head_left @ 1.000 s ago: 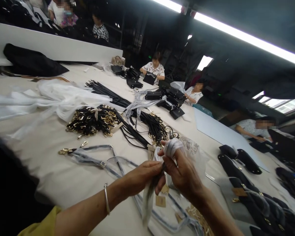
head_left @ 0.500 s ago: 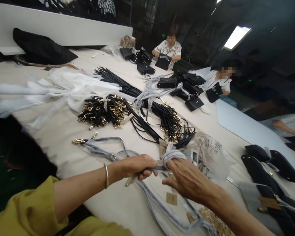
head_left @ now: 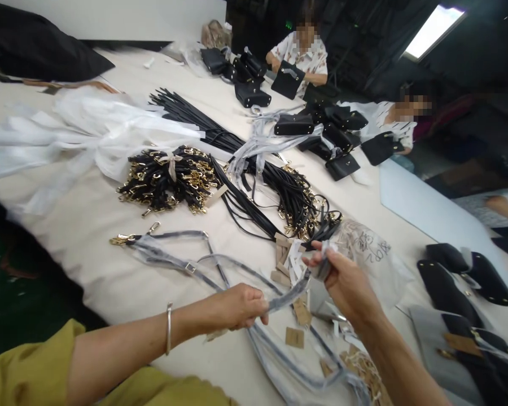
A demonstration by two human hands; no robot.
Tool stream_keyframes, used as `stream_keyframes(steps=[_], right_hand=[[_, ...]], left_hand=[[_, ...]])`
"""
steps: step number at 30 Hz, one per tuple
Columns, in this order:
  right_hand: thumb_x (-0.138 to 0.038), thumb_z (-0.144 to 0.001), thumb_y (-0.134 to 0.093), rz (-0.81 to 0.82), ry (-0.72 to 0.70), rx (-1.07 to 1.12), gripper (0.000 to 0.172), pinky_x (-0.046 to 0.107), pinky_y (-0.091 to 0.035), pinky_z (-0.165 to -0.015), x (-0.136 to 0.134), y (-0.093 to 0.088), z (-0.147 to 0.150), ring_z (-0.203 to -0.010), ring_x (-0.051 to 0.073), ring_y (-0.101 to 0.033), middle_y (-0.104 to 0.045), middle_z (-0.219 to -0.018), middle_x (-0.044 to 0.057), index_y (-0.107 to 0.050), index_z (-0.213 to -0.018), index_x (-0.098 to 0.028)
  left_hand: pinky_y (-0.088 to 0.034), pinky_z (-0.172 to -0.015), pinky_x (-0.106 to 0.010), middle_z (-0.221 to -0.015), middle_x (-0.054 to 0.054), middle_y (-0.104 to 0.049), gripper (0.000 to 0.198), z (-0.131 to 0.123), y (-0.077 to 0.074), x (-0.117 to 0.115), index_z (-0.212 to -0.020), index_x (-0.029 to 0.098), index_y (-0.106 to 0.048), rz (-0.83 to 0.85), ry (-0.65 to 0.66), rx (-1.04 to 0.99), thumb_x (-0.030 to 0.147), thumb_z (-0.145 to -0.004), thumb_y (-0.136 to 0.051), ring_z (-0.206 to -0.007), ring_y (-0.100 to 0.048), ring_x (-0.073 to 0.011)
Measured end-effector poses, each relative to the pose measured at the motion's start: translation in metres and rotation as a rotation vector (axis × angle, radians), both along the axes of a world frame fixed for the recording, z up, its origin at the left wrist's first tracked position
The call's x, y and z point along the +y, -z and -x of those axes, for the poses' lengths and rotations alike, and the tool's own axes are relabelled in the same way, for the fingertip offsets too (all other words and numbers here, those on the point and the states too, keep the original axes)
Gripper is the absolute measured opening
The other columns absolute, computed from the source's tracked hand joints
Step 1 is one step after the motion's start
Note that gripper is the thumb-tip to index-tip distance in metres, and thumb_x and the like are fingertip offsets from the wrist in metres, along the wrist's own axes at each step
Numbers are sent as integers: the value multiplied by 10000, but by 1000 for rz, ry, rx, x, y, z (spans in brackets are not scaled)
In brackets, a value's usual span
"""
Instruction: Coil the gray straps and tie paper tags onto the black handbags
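A black strap (head_left: 290, 295) wrapped in thin translucent film runs between my two hands. My left hand (head_left: 242, 306) is closed around its near end in a fist. My right hand (head_left: 342, 276) pinches the far end, slightly higher, with whitish film bunched at the fingertips. More film-wrapped straps (head_left: 275, 355) loop over the table below my hands. Another wrapped strap (head_left: 175, 265) with gold clasps (head_left: 122, 239) and a buckle lies left of them. Brown paper tags (head_left: 295, 338) lie just under my hands.
Bundled black straps with gold clips (head_left: 169, 177) and long black straps (head_left: 288, 197) lie ahead. White film strips (head_left: 110, 129) spread at left. A marked plastic bag (head_left: 364, 242) is beyond my right hand; black bags (head_left: 444, 282) lie right. Co-workers (head_left: 300, 53) handle black bags opposite.
My right hand has moved up and right, away from my left. The whitish coil that was around its fingers is now a small bunch, and the strap between my hands shows longer.
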State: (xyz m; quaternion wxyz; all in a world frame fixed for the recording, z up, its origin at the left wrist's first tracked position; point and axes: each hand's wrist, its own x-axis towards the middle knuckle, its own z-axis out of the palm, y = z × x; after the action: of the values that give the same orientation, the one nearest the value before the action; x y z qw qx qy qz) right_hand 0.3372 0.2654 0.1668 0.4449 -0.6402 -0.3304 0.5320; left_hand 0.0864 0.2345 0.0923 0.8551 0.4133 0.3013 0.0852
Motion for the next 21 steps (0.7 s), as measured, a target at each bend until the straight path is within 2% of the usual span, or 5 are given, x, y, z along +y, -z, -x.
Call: stream_keyframes(steps=[3,7,13,17,21], right_hand=[[-232,-894,-567,31,354,329,110,413,-556,-922,9,7,0,-633,124,-610,-612,-706,-16,-649,-890,-157],[-276,-922,-547,-105,479,160,133,370,-564,-874,4,20,18,-729,142,-653,-655,-751,-5,-634,-901,-177],[-403,-971,-471,-380,-255,-789,273,438,-461,-915,-35,36,38,-1058,270,-607,-655,-1158,137,-625,-982,-178],[-320,-1014,-378,-512,-755,-944,225,381,-465,-804,-55,35,30,-918,248,-622,-669,-973,111,-548,-1051,-177],[-488,-993,-410,-554,-947,-1158,335,324,-388,-619,-67,31,20,-688,219,-552,-588,-751,50,-496,-847,-199]], left_hand=[[-203,-393,-181,-492,90,-394,363,-5,4,-20,-864,162,-589,-44,-100,32,521,-881,-535,-418,-277,-68],[-198,-393,-189,-451,106,-350,402,-14,-3,-30,-850,159,-572,9,-165,-69,559,-872,-539,-407,-251,-70],[-123,-373,-204,-442,116,-320,448,-13,-26,-15,-860,147,-583,90,-205,-198,595,-869,-557,-380,-171,-56],[-70,-382,-218,-463,127,-265,454,-3,-33,-1,-874,143,-585,192,-157,-232,597,-849,-587,-394,-103,-51],[-102,-404,-201,-493,133,-255,405,0,-32,7,-847,159,-554,219,-22,-156,527,-754,-695,-417,-127,-50]])
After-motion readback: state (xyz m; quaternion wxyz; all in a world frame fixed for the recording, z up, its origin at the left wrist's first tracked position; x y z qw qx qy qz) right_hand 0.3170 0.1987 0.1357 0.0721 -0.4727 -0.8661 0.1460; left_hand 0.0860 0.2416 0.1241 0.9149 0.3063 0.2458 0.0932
